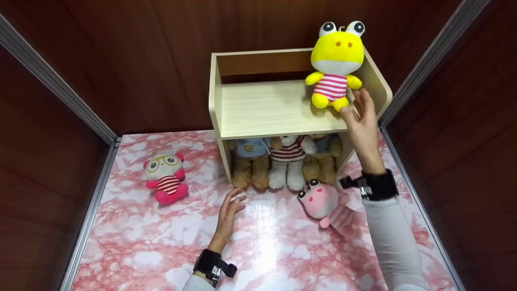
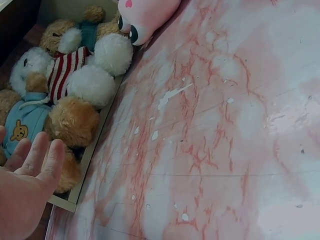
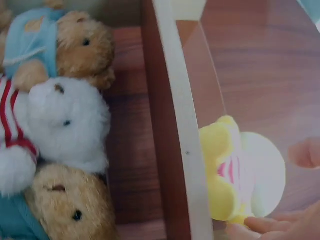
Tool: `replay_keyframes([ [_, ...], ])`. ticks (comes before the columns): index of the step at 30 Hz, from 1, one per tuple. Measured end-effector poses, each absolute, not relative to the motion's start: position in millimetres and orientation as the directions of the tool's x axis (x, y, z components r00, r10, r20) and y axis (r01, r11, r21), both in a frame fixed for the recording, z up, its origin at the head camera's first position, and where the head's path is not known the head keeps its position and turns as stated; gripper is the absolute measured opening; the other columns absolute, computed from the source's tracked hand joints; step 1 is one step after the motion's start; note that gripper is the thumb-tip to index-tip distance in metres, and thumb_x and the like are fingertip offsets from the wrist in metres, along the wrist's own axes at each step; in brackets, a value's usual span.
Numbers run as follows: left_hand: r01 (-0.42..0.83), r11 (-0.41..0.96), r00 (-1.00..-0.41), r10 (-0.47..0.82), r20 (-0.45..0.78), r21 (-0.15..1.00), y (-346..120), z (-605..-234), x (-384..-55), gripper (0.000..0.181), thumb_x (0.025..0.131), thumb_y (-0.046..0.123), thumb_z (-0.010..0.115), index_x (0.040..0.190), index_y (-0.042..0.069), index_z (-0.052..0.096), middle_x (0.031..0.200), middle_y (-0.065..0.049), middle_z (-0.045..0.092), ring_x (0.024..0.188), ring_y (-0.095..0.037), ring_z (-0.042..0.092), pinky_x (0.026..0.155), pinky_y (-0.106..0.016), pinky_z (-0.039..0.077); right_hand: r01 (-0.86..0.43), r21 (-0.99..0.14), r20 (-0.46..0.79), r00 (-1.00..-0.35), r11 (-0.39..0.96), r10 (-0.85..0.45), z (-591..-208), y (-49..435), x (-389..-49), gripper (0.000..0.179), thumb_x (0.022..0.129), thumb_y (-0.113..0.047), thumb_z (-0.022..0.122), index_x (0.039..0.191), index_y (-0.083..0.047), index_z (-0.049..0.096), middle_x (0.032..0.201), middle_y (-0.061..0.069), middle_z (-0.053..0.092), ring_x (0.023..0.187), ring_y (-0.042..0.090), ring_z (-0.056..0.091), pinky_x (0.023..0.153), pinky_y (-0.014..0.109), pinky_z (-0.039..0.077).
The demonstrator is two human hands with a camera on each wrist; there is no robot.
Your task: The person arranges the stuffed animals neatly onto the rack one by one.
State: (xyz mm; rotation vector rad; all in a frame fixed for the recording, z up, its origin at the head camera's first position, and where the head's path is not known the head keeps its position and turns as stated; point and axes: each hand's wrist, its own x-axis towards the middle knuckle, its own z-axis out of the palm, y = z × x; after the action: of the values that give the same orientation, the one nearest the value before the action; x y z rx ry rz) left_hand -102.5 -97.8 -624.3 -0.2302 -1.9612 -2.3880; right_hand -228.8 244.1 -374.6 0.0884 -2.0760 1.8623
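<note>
A yellow frog plush (image 1: 337,52) in a pink-and-white striped outfit stands upright on the upper shelf (image 1: 258,109), at its right end. My right hand (image 1: 362,121) is beside its lower body with fingers spread. In the right wrist view the fingertips (image 3: 250,225) are at the frog's arm, and the thumb is apart from it; whether they touch is hard to tell. My left hand (image 1: 228,214) hovers in front of the shelf unit's lower left, its fingers loosely extended and holding nothing. The left wrist view has that hand (image 2: 27,185) near the bear in the blue top (image 2: 27,125).
In the lower compartment sit a brown bear (image 1: 250,161), a white bear (image 1: 287,161) in red stripes and another brown bear (image 1: 323,161). A pink frog plush (image 1: 323,202) lies on the floor at right, a pink panda plush (image 1: 166,180) at left. Dark wooden walls (image 1: 153,60) surround the unit.
</note>
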Motion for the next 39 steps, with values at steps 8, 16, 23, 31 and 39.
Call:
replay_keyframes([
  [8, 0.107, -0.246, -0.993, 0.023, 0.116, 0.963, -101.2, -622.0, -106.3, 0.046, 0.111, 0.01, 0.039, 0.151, -0.012, 0.037, 0.151, -0.036, 0.036, 0.136, -0.053, 0.044, 0.109, -0.068, 0.038, -0.474, -0.861, 0.5, -0.854, 0.184, 0.14, -384.7, 249.9, -191.1, 0.058, 0.101, 0.001, 0.059, 0.155, 0.005, 0.038, 0.158, 0.021, 0.042, 0.149, 0.029, 0.037, 0.123, 0.049, 0.028],
  [16, 0.137, -0.243, -0.99, 0.002, 0.142, 0.96, -106.7, -622.9, -108.1, 0.045, 0.11, 0.009, 0.039, 0.15, -0.011, 0.039, 0.15, -0.034, 0.041, 0.136, -0.058, 0.042, 0.108, -0.071, 0.037, -0.482, -0.812, 0.536, -0.839, 0.329, 0.092, -410.4, 266.0, -168.9, 0.047, 0.098, 0.008, 0.06, 0.144, 0.007, 0.052, 0.147, 0.017, 0.055, 0.135, 0.028, 0.051, 0.115, 0.039, 0.042],
  [23, 0.143, -0.245, -0.989, -0.011, 0.145, 0.959, -111.1, -624.9, -110.2, 0.044, 0.109, 0.005, 0.036, 0.149, -0.012, 0.039, 0.15, -0.036, 0.04, 0.135, -0.059, 0.042, 0.107, -0.071, 0.038, -0.408, -0.792, 0.479, -0.876, 0.453, 0.049, -434.0, 279.1, -160.8, 0.045, 0.098, 0.005, 0.062, 0.143, 0.003, 0.057, 0.143, 0.017, 0.059, 0.129, 0.013, 0.054, 0.109, 0.034, 0.047],
  [31, 0.137, -0.234, -0.991, -0.023, 0.136, 0.963, -111.6, -625.0, -110.5, 0.044, 0.109, 0.005, 0.036, 0.148, -0.013, 0.039, 0.151, -0.038, 0.037, 0.135, -0.059, 0.041, 0.107, -0.063, 0.043, -0.351, -0.772, 0.377, -0.924, 0.53, -0.063, -469.1, 292.7, -155.3, 0.042, 0.096, 0.007, 0.062, 0.139, 0.006, 0.058, 0.138, 0.023, 0.06, 0.126, 0.033, 0.057, 0.102, 0.034, 0.051],
  [39, 0.13, -0.239, -0.991, -0.014, 0.13, 0.962, -109.2, -628.2, -108.0, 0.044, 0.109, 0.006, 0.037, 0.148, -0.014, 0.039, 0.148, -0.04, 0.039, 0.134, -0.059, 0.043, 0.107, -0.069, 0.04, -0.277, -0.716, 0.22, -0.961, 0.641, -0.169, -522.2, 310.6, -154.6, 0.039, 0.099, -0.005, 0.066, 0.135, 0.009, 0.059, 0.134, 0.029, 0.06, 0.118, 0.046, 0.059, 0.095, 0.059, 0.049],
])
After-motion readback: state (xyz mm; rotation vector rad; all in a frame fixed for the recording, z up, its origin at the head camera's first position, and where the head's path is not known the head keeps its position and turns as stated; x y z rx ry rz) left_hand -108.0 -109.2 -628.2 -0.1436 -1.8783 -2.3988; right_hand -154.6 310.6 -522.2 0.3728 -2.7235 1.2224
